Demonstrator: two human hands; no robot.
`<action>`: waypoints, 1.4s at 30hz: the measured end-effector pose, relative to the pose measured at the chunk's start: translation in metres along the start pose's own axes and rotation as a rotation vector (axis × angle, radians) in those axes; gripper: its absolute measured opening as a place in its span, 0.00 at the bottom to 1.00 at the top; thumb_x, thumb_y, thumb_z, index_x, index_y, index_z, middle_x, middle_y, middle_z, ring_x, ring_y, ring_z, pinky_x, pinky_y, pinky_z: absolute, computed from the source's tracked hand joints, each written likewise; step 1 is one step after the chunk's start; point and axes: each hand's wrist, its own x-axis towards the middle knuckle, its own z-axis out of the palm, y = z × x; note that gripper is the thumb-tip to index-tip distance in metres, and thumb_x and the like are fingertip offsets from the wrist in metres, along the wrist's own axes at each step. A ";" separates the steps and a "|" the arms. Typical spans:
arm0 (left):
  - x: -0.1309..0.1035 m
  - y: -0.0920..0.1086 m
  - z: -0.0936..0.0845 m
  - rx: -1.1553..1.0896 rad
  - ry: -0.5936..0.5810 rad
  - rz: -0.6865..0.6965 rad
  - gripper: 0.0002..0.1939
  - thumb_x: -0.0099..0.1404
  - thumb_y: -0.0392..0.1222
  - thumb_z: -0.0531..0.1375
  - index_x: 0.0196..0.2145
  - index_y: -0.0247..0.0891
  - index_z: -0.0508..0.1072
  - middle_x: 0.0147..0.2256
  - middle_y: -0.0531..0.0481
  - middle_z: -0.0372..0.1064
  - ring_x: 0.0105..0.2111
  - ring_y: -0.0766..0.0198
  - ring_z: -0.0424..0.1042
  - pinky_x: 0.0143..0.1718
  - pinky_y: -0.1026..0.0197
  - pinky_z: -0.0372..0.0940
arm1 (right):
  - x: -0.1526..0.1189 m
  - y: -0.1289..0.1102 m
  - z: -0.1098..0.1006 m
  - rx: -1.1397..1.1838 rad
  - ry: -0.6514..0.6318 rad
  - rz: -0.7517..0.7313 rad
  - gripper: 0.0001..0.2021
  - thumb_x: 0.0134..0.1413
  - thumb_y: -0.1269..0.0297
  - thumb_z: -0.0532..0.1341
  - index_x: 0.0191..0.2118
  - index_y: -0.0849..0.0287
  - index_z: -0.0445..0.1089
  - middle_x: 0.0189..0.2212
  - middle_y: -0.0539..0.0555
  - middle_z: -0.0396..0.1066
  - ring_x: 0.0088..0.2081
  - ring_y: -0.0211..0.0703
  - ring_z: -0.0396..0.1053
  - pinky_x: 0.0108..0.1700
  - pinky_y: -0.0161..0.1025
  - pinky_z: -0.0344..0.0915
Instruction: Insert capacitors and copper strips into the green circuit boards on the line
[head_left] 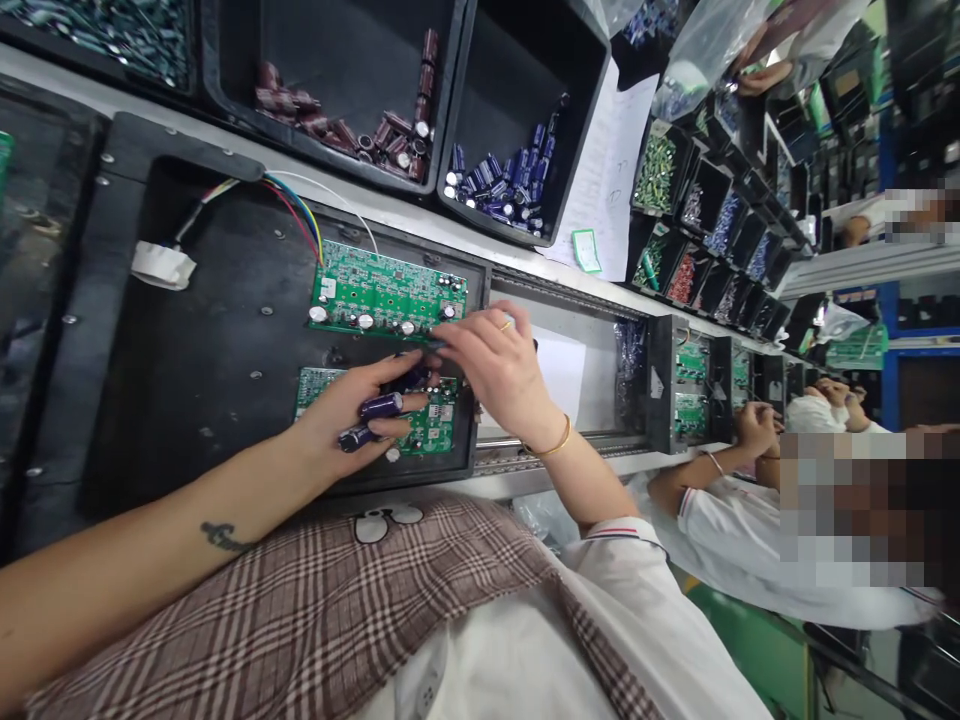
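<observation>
My left hand (341,410) is closed around several dark blue cylindrical capacitors (381,405), held between its fingers above the lower green circuit board (439,425), which it partly covers. My right hand (491,365) has its fingertips pinched together at the near right edge of the upper green circuit board (390,285). What sits in that pinch is mostly hidden, though something small and dark shows there. Along the near edge of the upper board stand several round-topped capacitors (365,321). Both boards lie in a black tray (225,400).
Black bins hold brown capacitors (386,140) and blue capacitors (510,180) behind the tray. Coloured wires (296,205) run from the upper board to a white-wrapped connector (163,265). A conveyor rail (570,290) leads right to more trays, where co-workers' hands (757,428) are busy.
</observation>
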 end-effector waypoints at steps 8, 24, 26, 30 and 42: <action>0.005 -0.001 -0.008 0.121 -0.007 0.026 0.08 0.73 0.29 0.53 0.40 0.28 0.72 0.30 0.44 0.72 0.11 0.78 0.54 0.06 0.76 0.48 | 0.004 0.018 0.023 -0.060 -0.119 0.177 0.12 0.73 0.66 0.55 0.51 0.54 0.75 0.42 0.52 0.79 0.51 0.48 0.70 0.65 0.53 0.52; 0.007 -0.008 -0.011 0.189 0.024 0.144 0.12 0.76 0.38 0.53 0.34 0.31 0.70 0.25 0.51 0.63 0.14 0.76 0.57 0.07 0.75 0.48 | 0.006 0.020 0.013 -0.148 -0.169 -0.090 0.16 0.73 0.73 0.49 0.53 0.53 0.72 0.44 0.55 0.77 0.55 0.50 0.67 0.68 0.64 0.54; 0.006 -0.009 -0.009 0.184 0.039 0.135 0.12 0.76 0.37 0.53 0.34 0.32 0.69 0.24 0.52 0.62 0.13 0.76 0.55 0.07 0.75 0.47 | 0.008 0.021 0.014 -0.130 -0.196 -0.124 0.16 0.74 0.72 0.49 0.53 0.53 0.72 0.43 0.55 0.76 0.55 0.49 0.67 0.69 0.64 0.54; 0.002 -0.009 -0.007 0.190 0.031 0.140 0.10 0.76 0.36 0.53 0.36 0.34 0.69 0.24 0.52 0.64 0.13 0.76 0.55 0.08 0.76 0.47 | 0.010 0.022 0.014 -0.104 -0.196 -0.136 0.15 0.74 0.71 0.50 0.54 0.54 0.72 0.43 0.55 0.77 0.55 0.48 0.68 0.70 0.62 0.53; -0.002 -0.019 -0.014 0.395 -0.111 0.196 0.08 0.65 0.43 0.66 0.34 0.37 0.71 0.24 0.52 0.64 0.14 0.71 0.58 0.08 0.73 0.48 | -0.028 -0.035 -0.017 -0.009 -0.114 0.085 0.20 0.71 0.72 0.54 0.63 0.51 0.68 0.50 0.56 0.75 0.53 0.49 0.66 0.63 0.52 0.58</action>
